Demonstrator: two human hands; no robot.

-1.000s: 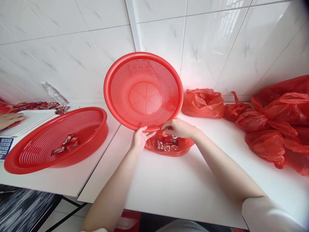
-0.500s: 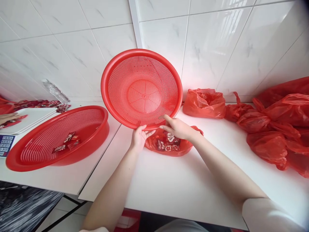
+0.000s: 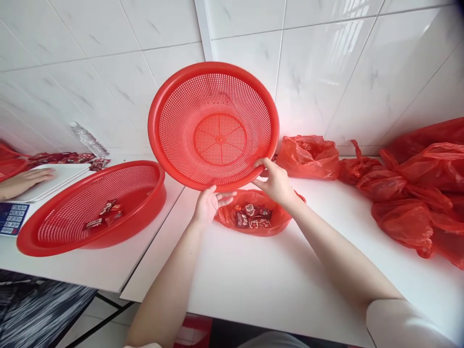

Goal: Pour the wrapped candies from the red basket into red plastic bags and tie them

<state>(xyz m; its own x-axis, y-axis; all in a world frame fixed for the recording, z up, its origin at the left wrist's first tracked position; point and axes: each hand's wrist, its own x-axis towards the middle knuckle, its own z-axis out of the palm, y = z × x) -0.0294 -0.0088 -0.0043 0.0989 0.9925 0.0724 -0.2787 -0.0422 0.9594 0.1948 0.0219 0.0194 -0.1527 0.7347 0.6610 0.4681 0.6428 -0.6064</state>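
A round red perforated plastic basket (image 3: pixel 220 140) is tipped up on its side, its bare inside facing me. My right hand (image 3: pixel 275 181) grips its lower right rim, fingers over the inner side and thumb below. At the lower rim my left hand (image 3: pixel 208 205) supports the basket, thumb against the edge and the other fingers stretched out underneath. Just below stands an open red plastic bag (image 3: pixel 266 229). Several small dark red wrapped packets (image 3: pixel 250 210) lie in it. The rim covers part of the bag's back edge.
To the left, another red basket (image 3: pixel 145 220) holds a few packets. Beyond it a co-worker's hand (image 3: pixel 31 180) lies on a white tray (image 3: pixel 72 171) above a scale's keypad (image 3: pixel 13 220). Red bags (image 3: pixel 308 157) stand along the wall; more filled ones (image 3: pixel 409 222) lie right.
The basket has tilted and risen slightly. My right hand has shifted up and right along its rim, uncovering more packets in the bag. The co-worker's hand has moved right onto the tray.
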